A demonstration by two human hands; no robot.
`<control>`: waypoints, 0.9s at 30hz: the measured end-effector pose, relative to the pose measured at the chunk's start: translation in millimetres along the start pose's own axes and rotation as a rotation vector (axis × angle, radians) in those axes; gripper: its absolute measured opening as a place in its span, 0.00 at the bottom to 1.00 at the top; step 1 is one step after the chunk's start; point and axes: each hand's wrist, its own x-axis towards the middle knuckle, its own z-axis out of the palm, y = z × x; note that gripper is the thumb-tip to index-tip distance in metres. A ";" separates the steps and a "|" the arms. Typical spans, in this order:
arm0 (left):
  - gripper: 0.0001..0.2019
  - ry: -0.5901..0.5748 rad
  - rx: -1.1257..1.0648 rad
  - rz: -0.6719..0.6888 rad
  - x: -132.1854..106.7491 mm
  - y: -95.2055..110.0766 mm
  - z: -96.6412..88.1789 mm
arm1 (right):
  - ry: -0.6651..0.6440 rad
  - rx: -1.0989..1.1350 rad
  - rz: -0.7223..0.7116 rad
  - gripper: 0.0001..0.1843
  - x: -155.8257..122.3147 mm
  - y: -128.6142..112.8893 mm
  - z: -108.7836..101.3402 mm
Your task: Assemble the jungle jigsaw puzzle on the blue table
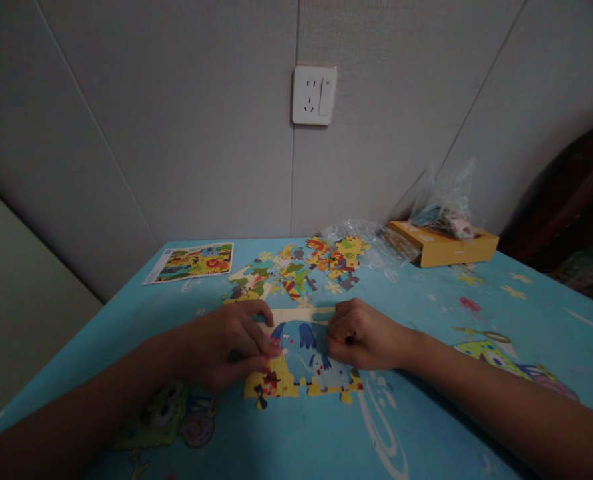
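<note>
Blue tablecloth (326,447): nearest, cartoon-printed, smooth-looking; a sideways push could slide the pieces over it.
Elephant puzzle section (296,357): clock centre, between both hands; flat, glossy-looking, knobbed tabs jutting toward six; uneven pressure could pop its seams.
Left hand (241,340): at nine, thumb and fingertips drawn narrow on the edge; whether they grip a piece, I cannot tell. Pushing inward might buckle the joint.
Right hand (359,333): at two, fingers curled on the section; anything beneath is hidden. Leaning there may skew it.
Loose jigsaw pieces (299,273): toward twelve, lobed, overlapping; reaching over could scatter them.
Picture card (196,262): at ten, thin, rectangular.
Plastic wrapper (376,243): at one, clear, crinkled; could snag nearby pieces.
Yellow box (459,250): at two, flat, crisp-edged, under a filmy bag (446,200).
</note>
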 end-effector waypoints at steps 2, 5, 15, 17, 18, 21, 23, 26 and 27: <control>0.15 0.097 0.234 0.006 -4.5 -6.8 -4.2 | -0.005 -0.013 0.028 0.18 -1.0 2.4 -1.5; 0.16 0.265 0.614 -0.136 -14.0 -25.8 -12.0 | -0.019 -0.022 0.092 0.19 -2.2 5.5 -1.9; 0.17 -0.088 0.659 -0.885 -30.9 -62.8 -16.1 | 0.011 -0.111 0.198 0.17 0.3 8.9 2.7; 0.19 -0.106 0.650 -0.902 -28.6 -59.1 -15.8 | -0.001 -0.118 0.205 0.17 0.8 7.9 3.0; 0.19 -0.101 0.641 -0.910 -27.6 -56.9 -15.9 | -0.002 -0.120 0.205 0.17 1.0 7.3 3.0; 0.22 -0.075 0.581 -0.887 -26.7 -50.9 -15.9 | 0.004 -0.130 0.197 0.18 1.1 6.1 2.9; 0.27 -0.065 0.535 -0.830 -27.7 -48.2 -15.2 | -0.001 -0.143 0.200 0.17 1.1 5.4 2.7; 0.29 -0.040 0.480 -0.820 -28.8 -46.2 -14.1 | -0.025 -0.173 0.196 0.17 1.2 4.4 2.5; 0.28 -0.035 0.469 -0.833 -28.6 -45.9 -14.0 | -0.030 -0.181 0.188 0.17 1.3 4.0 2.5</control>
